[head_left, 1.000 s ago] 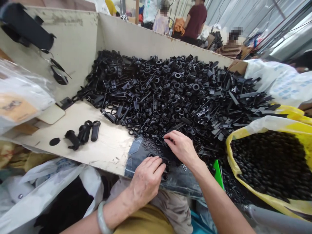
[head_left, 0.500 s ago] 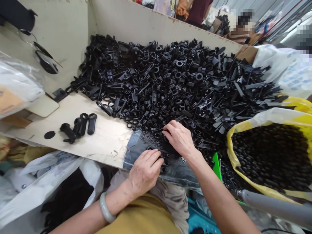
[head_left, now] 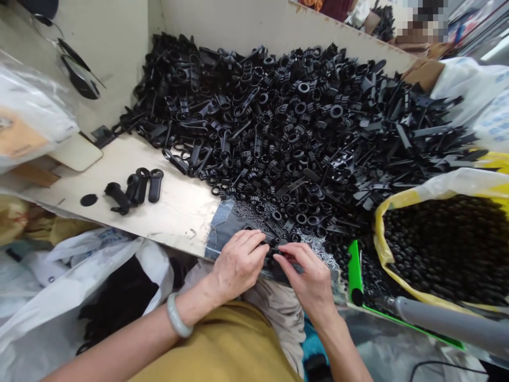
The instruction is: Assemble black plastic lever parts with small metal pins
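Observation:
My left hand (head_left: 242,263), with a pale bangle at the wrist, rests at the table's front edge, its fingers bent over a black part (head_left: 248,228) that they partly cover. Close on its right, my right hand (head_left: 308,265) pinches thumb and forefinger together at the black pieces; whatever is between the tips is too small to make out. Just beyond the hands lie small metal bits (head_left: 252,212) and, to the right, a heap of silvery pins (head_left: 318,246). Behind them spreads a large pile of black plastic parts (head_left: 254,122).
Several assembled black pieces (head_left: 156,185) and a black disc (head_left: 88,200) lie at left. A yellow-rimmed bag of black beads (head_left: 445,249), a green piece (head_left: 355,273) and a grey tube (head_left: 445,318) are at right. A white bag (head_left: 47,318) hangs below left.
My right hand has come back from the pile toward my left hand, uncovering the silvery pins. My left hand stays nearly in place. The whole view has shifted slightly.

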A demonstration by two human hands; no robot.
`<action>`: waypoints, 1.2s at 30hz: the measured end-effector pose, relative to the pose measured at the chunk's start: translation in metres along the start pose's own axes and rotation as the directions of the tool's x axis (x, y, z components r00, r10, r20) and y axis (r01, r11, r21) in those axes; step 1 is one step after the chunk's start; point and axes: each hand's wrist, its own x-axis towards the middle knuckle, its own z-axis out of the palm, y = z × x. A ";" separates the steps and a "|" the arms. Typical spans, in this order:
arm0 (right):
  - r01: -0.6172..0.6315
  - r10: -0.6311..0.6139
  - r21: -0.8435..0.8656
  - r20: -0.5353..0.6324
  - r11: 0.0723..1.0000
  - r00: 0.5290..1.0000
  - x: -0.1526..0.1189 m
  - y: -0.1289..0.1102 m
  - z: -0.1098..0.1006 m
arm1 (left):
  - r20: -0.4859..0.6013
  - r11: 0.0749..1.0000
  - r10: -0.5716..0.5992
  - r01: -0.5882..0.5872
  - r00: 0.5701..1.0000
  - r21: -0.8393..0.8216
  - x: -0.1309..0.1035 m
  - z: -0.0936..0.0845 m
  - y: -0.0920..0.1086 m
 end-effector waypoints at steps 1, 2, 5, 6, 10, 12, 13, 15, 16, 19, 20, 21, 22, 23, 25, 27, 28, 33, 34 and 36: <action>0.026 -0.025 -0.017 0.023 1.000 0.999 0.003 0.000 0.001 | 0.002 1.000 -0.001 0.001 1.000 -0.003 0.000 0.000 0.000; 0.057 -0.055 -0.042 0.046 0.998 0.997 0.005 0.001 0.000 | 0.003 1.000 -0.003 0.003 1.000 -0.004 0.000 0.001 0.000; 0.162 -0.147 -0.127 0.124 0.979 0.981 0.013 0.002 -0.006 | 0.008 1.000 -0.002 0.002 1.000 -0.001 -0.001 0.002 -0.001; 0.197 -0.170 -0.155 0.170 0.968 0.971 0.015 0.002 -0.008 | 0.010 1.000 -0.003 0.003 1.000 0.001 -0.001 0.003 -0.001; 0.310 -0.204 -0.247 0.377 0.918 0.903 0.025 0.002 -0.015 | 0.011 1.000 -0.008 0.008 1.000 0.004 -0.001 0.004 -0.002; 0.337 -0.207 -0.275 0.410 0.901 0.888 0.029 0.001 -0.017 | 0.004 1.000 -0.006 0.006 1.000 0.003 -0.001 0.003 -0.002; 0.342 -0.207 -0.285 0.412 0.896 0.887 0.031 0.001 -0.017 | 0.001 1.000 -0.002 0.002 1.000 0.002 0.000 0.003 -0.002; 0.338 -0.202 -0.295 0.409 0.894 0.890 0.033 0.001 -0.017 | 0.002 1.000 0.004 -0.004 1.000 0.004 0.000 0.002 -0.002; 0.331 -0.200 -0.290 0.403 0.898 0.893 0.033 0.001 -0.017 | 0.003 1.000 0.006 -0.006 1.000 0.007 0.000 0.002 -0.002; 0.286 -0.200 -0.219 0.345 0.933 0.917 0.028 0.003 -0.015 | 0.006 1.000 0.003 -0.003 1.000 0.015 -0.001 0.002 -0.001; 0.266 -0.200 -0.183 0.314 0.946 0.928 0.026 0.003 -0.015 | 0.005 1.000 0.001 -0.001 1.000 0.015 -0.001 0.002 -0.001; 0.247 -0.199 -0.149 0.281 0.958 0.939 0.023 0.004 -0.015 | 0.003 1.000 0.001 -0.001 1.000 0.014 -0.001 0.002 -0.001; 0.229 -0.193 -0.122 0.250 0.966 0.949 0.020 0.005 -0.015 | 0.000 1.000 0.002 -0.002 1.000 0.013 -0.001 0.002 -0.001; 0.211 -0.184 -0.104 0.222 0.972 0.958 0.018 0.005 -0.017 | -0.005 1.000 0.005 -0.005 1.000 0.012 0.000 0.001 -0.001; 0.182 -0.166 -0.084 0.168 0.980 0.972 0.016 0.005 -0.022 | -0.018 1.000 0.015 -0.014 1.000 0.016 0.001 0.000 -0.001; 0.154 -0.144 -0.084 0.120 0.984 0.982 0.021 0.006 -0.027 | -0.032 1.000 0.022 -0.022 0.999 0.022 0.002 0.000 0.000; 0.143 -0.133 -0.105 0.096 0.984 0.986 0.027 0.008 -0.030 | -0.036 0.999 0.025 -0.024 0.999 0.025 0.003 -0.001 0.000; 0.166 -0.139 -0.449 0.092 0.878 0.986 0.068 0.025 -0.028 | -0.038 1.000 0.016 -0.015 0.999 0.023 0.002 0.001 -0.001; 0.190 -0.145 -0.510 0.126 0.839 0.981 0.075 0.028 -0.026 | -0.036 1.000 0.012 -0.011 0.999 0.019 0.002 0.001 -0.001; 0.236 -0.150 -0.590 0.192 0.772 0.970 0.086 0.032 -0.020 | -0.029 1.000 0.009 -0.009 1.000 0.012 0.001 0.002 -0.001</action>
